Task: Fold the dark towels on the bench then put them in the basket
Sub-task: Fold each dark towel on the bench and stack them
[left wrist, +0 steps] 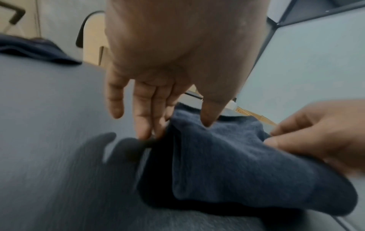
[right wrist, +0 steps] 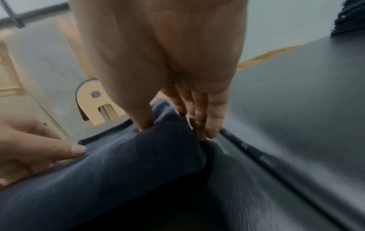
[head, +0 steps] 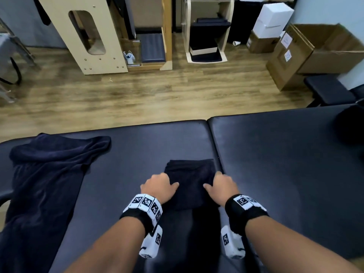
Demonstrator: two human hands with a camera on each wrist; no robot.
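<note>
To lift the folded towel (head: 190, 184) without it springing open, both hands should slide fingers under its side edges and keep thumbs pressing on top. It lies lower centre of the head view, between them: left hand (head: 159, 186) pinches its left edge, right hand (head: 223, 187) its right. An unfolded towel (head: 45, 174) sprawls at lower left on the surface (head: 285, 164).

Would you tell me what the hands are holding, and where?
Both the left hand and right hand grip the folded towel, one at each side edge.
</note>
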